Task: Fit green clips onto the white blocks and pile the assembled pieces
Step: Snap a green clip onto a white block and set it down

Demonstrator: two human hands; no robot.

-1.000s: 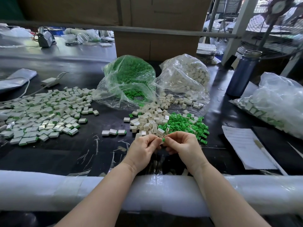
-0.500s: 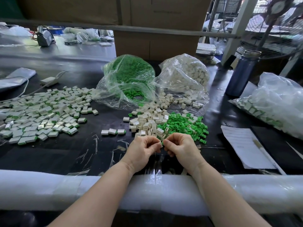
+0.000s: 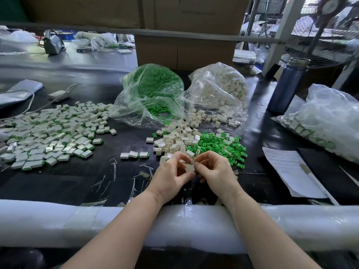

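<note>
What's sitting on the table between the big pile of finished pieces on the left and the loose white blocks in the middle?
In the head view, three finished pieces in a short row.

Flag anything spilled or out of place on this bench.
Nothing looks damaged. White blocks and green clips spill loose from their open bags onto the table, likely on purpose. Three assembled pieces sit in a row apart from the main pile.
</note>
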